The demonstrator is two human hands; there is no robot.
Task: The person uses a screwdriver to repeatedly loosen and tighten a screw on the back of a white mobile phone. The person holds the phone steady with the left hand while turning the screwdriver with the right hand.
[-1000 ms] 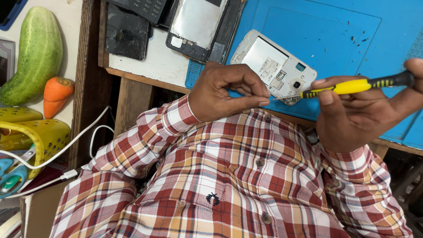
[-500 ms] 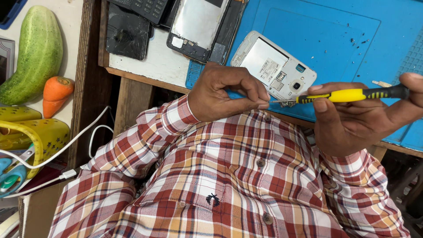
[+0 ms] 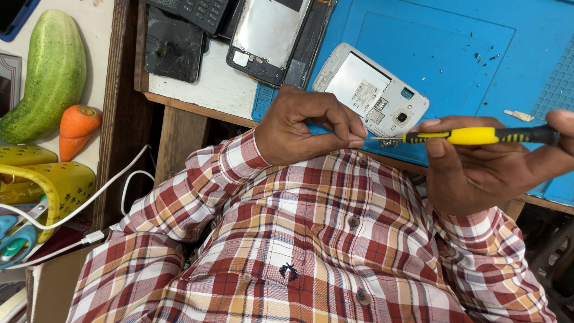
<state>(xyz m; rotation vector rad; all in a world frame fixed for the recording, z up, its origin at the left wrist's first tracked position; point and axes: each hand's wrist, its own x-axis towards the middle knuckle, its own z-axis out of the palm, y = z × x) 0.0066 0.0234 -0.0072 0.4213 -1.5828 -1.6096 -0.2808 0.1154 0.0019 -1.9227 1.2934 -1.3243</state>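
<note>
My right hand (image 3: 484, 170) grips a yellow-and-black screwdriver (image 3: 472, 136), held level with its tip pointing left. My left hand (image 3: 308, 125) is closed, its thumb and forefinger pinched at the screwdriver's metal tip; whatever tiny part sits there is too small to make out. Just beyond both hands a white phone with its back cover off (image 3: 371, 96) lies tilted on the blue work mat (image 3: 430, 42). My checked shirt fills the lower part of the view.
A dismantled phone frame (image 3: 272, 36), a cracked dark screen (image 3: 173, 51) and a keypad phone (image 3: 200, 12) lie on the wooden bench. Left of it are a cucumber (image 3: 45, 75), a carrot (image 3: 76, 128), a yellow basket (image 3: 42, 188) and white cables (image 3: 113, 191).
My right hand has lowered and levelled the screwdriver, bringing its tip left to my left fingertips. The left hand stays pinched in nearly the same place.
</note>
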